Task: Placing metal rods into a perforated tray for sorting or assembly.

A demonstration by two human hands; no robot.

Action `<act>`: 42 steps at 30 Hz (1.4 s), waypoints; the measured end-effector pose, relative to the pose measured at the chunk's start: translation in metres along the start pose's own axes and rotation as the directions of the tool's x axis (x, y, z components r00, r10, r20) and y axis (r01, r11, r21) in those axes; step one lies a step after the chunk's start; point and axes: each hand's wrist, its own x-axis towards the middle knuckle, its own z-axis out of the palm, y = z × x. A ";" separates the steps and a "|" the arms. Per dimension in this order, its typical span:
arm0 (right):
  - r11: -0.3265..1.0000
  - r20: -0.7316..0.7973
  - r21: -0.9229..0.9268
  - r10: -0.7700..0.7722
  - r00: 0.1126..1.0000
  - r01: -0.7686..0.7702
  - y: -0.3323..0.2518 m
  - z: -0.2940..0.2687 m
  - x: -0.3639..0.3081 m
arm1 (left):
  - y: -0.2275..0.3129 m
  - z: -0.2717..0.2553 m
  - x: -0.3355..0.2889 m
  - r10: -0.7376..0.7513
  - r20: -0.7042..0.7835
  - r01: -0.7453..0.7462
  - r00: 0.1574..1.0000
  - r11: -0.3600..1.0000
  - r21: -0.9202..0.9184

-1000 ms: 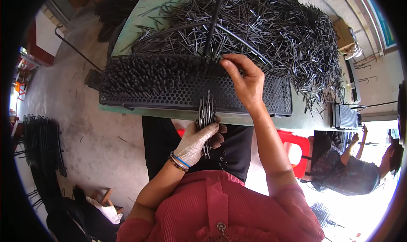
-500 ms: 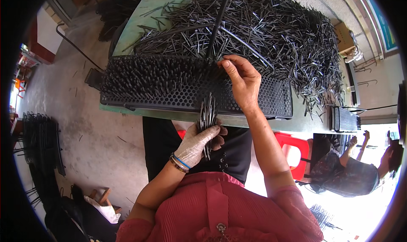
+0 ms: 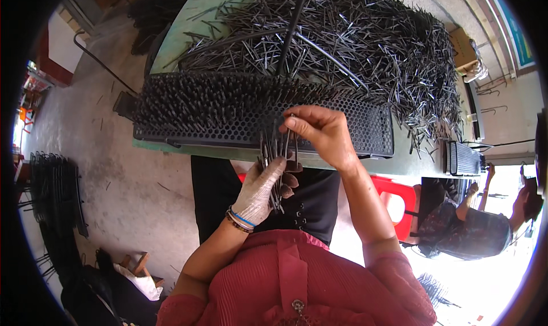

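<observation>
My gloved left hand (image 3: 260,186) grips a bundle of thin dark metal rods (image 3: 272,183), points upward, just in front of the table edge. Right beside it, my bare right hand (image 3: 322,133) pinches the top of one dark rod (image 3: 295,145) between thumb and fingers. Behind both hands lies a long black perforated rack (image 3: 228,135) on the table edge. Rods stand upright in its holes, dense over the left part and along the back. Bare holes show along the front and at the right, where my right hand partly covers the rack.
A large heap of loose rods (image 3: 365,46) covers much of the green table (image 3: 188,32). Black bars (image 3: 294,32) rise from behind the rack. A red stool (image 3: 394,203) stands at the right, with another person (image 3: 471,226) beyond it. Dark racks (image 3: 57,194) stand at the left.
My right hand has come down from the rack to the bundle and now pinches a rod at its top. My left hand has shifted slightly left, its gloved fingers spread a little more.
</observation>
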 end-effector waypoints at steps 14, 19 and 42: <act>0.840 -0.220 -0.309 -0.519 0.826 0.446 0.017 -0.002 0.050 | -0.005 0.000 0.001 -0.053 0.000 0.053 0.999 0.997 0.051; 0.849 -0.198 -0.285 -0.507 0.839 0.445 0.025 -0.004 0.055 | -0.002 0.002 -0.002 -0.059 -0.014 0.059 0.998 0.997 0.056; 0.347 0.113 -0.778 -0.742 0.660 0.524 0.026 -0.003 0.041 | 0.002 -0.002 0.000 -0.060 0.029 0.057 0.998 0.994 0.091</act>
